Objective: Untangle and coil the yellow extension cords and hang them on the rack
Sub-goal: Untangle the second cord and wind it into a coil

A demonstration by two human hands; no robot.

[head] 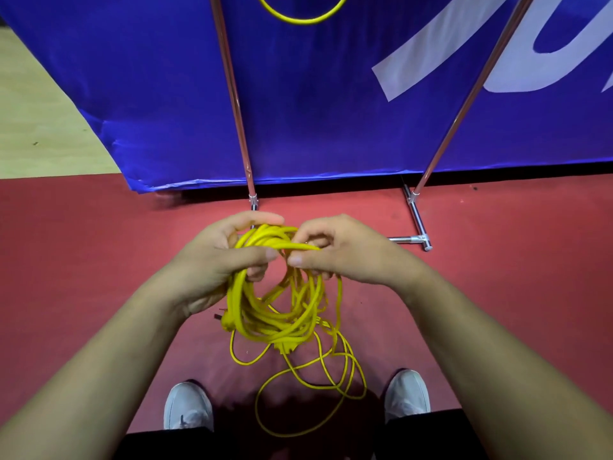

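A bundle of yellow extension cord (265, 313) hangs in loops between both hands at the centre of the head view. My left hand (215, 260) grips the top of the bundle, fingers wrapped around several strands. My right hand (338, 250) pinches one strand at the top right of the bundle. Loose thinner loops (315, 386) trail down to the red floor between my shoes. The metal rack (238, 104) stands just ahead with two chrome poles. Another coiled yellow cord (303, 14) hangs at the top edge of the view.
A blue banner (149, 88) with white lettering hangs behind the rack. The rack's chrome foot (416, 224) lies on the red floor to the right of my hands. My grey shoes (187, 406) stand at the bottom. Pale wooden floor (39, 121) lies far left.
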